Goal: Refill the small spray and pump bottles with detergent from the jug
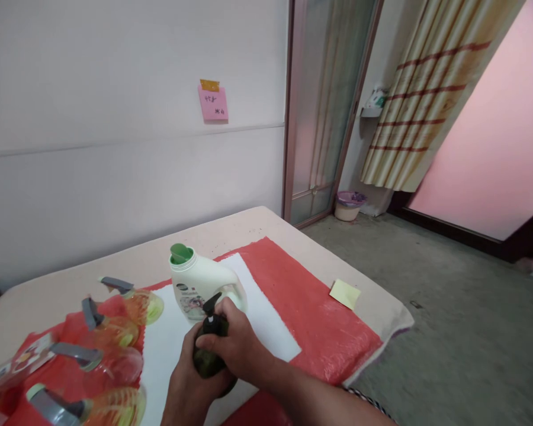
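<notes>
A dark green pump bottle [208, 360] with a black pump head [212, 305] is between my two hands, upright or slightly tilted. My left hand [194, 378] is wrapped round the bottle's body from the left. My right hand [236, 343] closes on its upper part at the pump collar, thumb and fingers around it. Just behind stands a pale detergent jug [199, 275], its mouth uncapped with a green pouring spout [180, 253] showing. It rests on a white sheet [262, 325]. The bottle's lower part is hidden by my hands.
Several clear bottles with grey trigger tops [111, 328] stand at the left on red plastic [288, 278]. A yellow sticky note [345, 294] lies near the table's right edge. A pink note [214, 104] hangs on the wall. A bin [349, 208] stands on the floor beyond.
</notes>
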